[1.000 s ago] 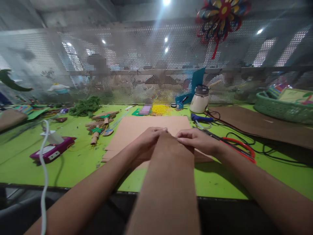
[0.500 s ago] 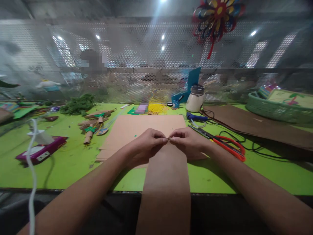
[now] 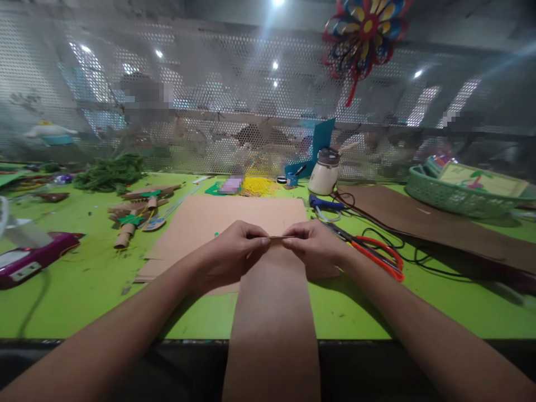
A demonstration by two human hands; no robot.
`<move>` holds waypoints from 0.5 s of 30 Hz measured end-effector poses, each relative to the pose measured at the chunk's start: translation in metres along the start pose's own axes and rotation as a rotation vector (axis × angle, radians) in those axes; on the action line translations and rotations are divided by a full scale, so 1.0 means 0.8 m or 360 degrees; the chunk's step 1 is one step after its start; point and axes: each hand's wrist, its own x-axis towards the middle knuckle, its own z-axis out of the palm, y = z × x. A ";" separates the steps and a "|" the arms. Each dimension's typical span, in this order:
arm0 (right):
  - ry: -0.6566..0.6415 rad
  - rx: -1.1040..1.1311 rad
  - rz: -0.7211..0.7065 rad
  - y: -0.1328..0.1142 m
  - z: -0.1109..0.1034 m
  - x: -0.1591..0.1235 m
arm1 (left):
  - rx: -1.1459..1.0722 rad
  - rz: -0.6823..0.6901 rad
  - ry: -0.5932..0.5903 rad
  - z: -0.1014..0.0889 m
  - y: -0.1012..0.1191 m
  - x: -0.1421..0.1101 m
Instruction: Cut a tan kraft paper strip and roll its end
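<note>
A long strip of brown cardboard (image 3: 274,312) runs from my hands down over the table's front edge. Its far end is pinched by my left hand (image 3: 238,248) at the left corner and by my right hand (image 3: 314,243) at the right corner. Both thumbs lie on the near side, and a thin folded or rolled edge shows between the fingertips. Under and behind the hands lies a stack of tan cardboard sheets (image 3: 234,209) on the green table.
Red-handled scissors (image 3: 381,257) and a blue hot glue gun (image 3: 326,204) lie to the right. Behind them are a cream jar (image 3: 324,173), brown cardboard (image 3: 402,209) and a green basket (image 3: 456,195). Small cardboard figures (image 3: 134,218) and a purple power strip (image 3: 46,254) are at left.
My hands have moved apart along the strip's far edge, baring more of it between the fingertips. The whole view has swung slightly right.
</note>
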 end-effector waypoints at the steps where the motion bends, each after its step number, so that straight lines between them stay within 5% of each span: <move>1: -0.0016 0.0047 0.0033 0.001 0.000 -0.001 | 0.0033 -0.0004 0.0002 0.000 -0.001 0.001; 5: -0.0062 0.0208 0.0121 0.004 0.001 -0.003 | 0.0277 0.0031 0.0015 -0.006 -0.004 0.006; 10: -0.0057 -0.0013 -0.0022 0.006 -0.004 0.000 | 0.0747 0.0123 0.0066 -0.018 -0.005 0.015; 15: -0.0022 -0.0038 -0.0043 0.008 -0.002 0.000 | 0.0815 0.0178 0.0094 -0.017 -0.002 0.014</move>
